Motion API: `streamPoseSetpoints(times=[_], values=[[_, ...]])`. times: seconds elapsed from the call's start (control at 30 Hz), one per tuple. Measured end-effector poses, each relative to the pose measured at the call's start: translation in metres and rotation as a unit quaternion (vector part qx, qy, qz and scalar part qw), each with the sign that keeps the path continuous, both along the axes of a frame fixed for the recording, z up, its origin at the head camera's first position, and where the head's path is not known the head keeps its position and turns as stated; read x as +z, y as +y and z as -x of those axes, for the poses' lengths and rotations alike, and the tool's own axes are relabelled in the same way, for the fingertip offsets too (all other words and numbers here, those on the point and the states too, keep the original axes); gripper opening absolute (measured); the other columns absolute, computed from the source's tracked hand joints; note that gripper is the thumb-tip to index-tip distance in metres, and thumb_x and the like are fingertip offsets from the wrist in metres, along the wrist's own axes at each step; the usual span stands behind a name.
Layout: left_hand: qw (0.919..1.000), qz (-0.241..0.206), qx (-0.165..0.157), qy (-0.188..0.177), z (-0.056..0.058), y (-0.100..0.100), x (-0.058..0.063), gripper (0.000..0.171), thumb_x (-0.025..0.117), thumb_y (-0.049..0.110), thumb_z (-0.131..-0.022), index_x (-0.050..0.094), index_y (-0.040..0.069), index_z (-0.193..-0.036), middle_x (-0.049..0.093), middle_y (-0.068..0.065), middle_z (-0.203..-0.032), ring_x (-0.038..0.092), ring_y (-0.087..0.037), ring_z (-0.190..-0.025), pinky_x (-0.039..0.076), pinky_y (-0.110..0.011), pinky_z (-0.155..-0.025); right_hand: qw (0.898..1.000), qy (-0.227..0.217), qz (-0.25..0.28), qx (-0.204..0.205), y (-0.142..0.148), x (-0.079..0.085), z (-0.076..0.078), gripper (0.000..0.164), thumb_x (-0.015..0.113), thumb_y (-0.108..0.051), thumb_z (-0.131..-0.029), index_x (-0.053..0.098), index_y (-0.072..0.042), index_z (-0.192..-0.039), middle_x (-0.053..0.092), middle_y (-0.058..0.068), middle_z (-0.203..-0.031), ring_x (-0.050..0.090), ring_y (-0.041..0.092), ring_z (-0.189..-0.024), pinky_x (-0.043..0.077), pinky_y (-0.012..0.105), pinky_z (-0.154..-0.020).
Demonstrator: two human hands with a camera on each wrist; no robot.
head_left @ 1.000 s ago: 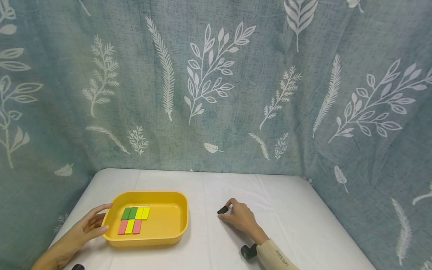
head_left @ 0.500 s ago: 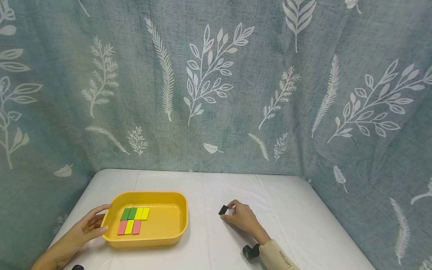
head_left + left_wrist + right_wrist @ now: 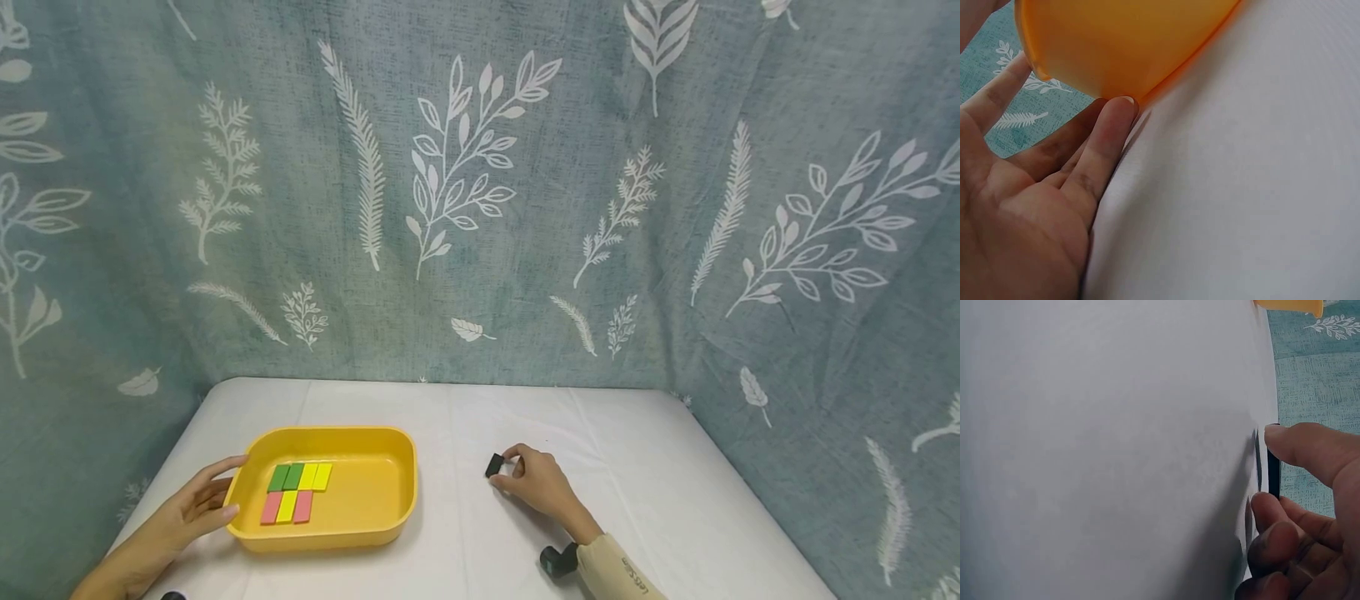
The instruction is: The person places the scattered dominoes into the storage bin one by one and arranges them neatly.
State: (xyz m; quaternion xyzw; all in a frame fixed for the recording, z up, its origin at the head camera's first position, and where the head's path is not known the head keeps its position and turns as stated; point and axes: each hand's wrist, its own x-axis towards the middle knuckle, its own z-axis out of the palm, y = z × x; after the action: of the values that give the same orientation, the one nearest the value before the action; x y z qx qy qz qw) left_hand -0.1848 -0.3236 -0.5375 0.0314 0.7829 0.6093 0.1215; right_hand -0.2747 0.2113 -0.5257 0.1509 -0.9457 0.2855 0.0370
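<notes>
A small flat black tile (image 3: 494,465) is pinched by its edges between the thumb and index finger of my right hand (image 3: 542,482). In the right wrist view the tile (image 3: 1274,472) shows edge-on, close over the white cloth, with a thin shadow beside it. My left hand (image 3: 186,508) touches the outer left side of a yellow tray (image 3: 375,537), its fingers spread with the thumb lower and the index finger near the rim. Inside the tray's left half lie two green tiles (image 3: 286,477), several yellow tiles (image 3: 314,477) and two pink tiles (image 3: 287,507) in two rows.
White cloth (image 3: 450,567) covers the table, and a blue-green leaf-patterned curtain (image 3: 525,333) surrounds its back and sides. A black wrist device (image 3: 558,562) sits under the right wrist, beside the beige sleeve (image 3: 615,571). Part of another dark device (image 3: 173,596) shows at the bottom left.
The black tile has turned in my right fingers, from lying slanted sideways to pointing more away from me. That hand shifted slightly right. My left hand stays at the tray.
</notes>
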Motion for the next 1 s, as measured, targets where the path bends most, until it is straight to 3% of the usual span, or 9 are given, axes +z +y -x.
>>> streamPoseSetpoints(times=[0.1,0.37,0.63,0.87,1.0], values=[[1.0000,-0.006,-0.002,0.001,0.000,0.000,-0.001,0.074,0.062,0.025,-0.105,0.018,0.015,-0.163,0.032,-0.030,-0.157,0.052,-0.006,-0.119,0.050,-0.025,-0.090,1.000,0.003,0.001,0.006,-0.001,0.001,0.001,0.047,0.081,-0.038,-0.089,0.068,-0.004,-0.119,0.058,-0.008,-0.071,0.048,0.006,-0.055,0.041,0.025,-0.052],[1.0000,0.007,0.005,0.002,0.000,0.001,-0.001,0.075,0.064,0.027,-0.104,0.019,0.016,-0.163,0.033,-0.029,-0.157,0.050,-0.020,-0.126,0.050,-0.026,-0.090,1.000,0.010,0.007,0.016,-0.008,0.008,0.003,0.046,0.080,-0.038,-0.090,0.068,-0.006,-0.121,0.059,-0.009,-0.072,0.048,0.006,-0.054,0.042,0.025,-0.053],[1.0000,-0.005,0.003,0.003,0.000,0.000,-0.002,0.073,0.063,0.026,-0.104,0.020,0.016,-0.163,0.032,-0.029,-0.157,0.053,-0.007,-0.119,0.050,-0.024,-0.089,0.999,0.011,0.015,0.035,-0.016,0.018,0.004,0.047,0.080,-0.038,-0.090,0.067,-0.007,-0.123,0.060,-0.008,-0.074,0.048,0.006,-0.051,0.043,0.025,-0.052],[0.9999,0.012,0.006,-0.008,0.000,0.001,0.000,0.076,0.064,0.032,-0.103,0.019,0.017,-0.163,0.033,-0.028,-0.157,0.047,-0.030,-0.132,0.049,-0.036,-0.098,0.999,0.007,0.020,0.047,-0.025,0.025,0.004,0.047,0.080,-0.037,-0.091,0.066,-0.008,-0.124,0.060,-0.008,-0.076,0.051,0.007,-0.049,0.045,0.025,-0.051],[0.9998,0.011,0.009,-0.011,0.000,0.001,0.002,0.077,0.065,0.033,-0.102,0.020,0.018,-0.163,0.033,-0.026,-0.158,0.045,-0.033,-0.134,0.048,-0.037,-0.099,0.998,0.016,0.017,0.055,-0.031,0.030,0.004,0.047,0.081,-0.038,-0.090,0.067,-0.008,-0.124,0.060,-0.009,-0.075,0.050,0.006,-0.051,0.044,0.025,-0.053]])
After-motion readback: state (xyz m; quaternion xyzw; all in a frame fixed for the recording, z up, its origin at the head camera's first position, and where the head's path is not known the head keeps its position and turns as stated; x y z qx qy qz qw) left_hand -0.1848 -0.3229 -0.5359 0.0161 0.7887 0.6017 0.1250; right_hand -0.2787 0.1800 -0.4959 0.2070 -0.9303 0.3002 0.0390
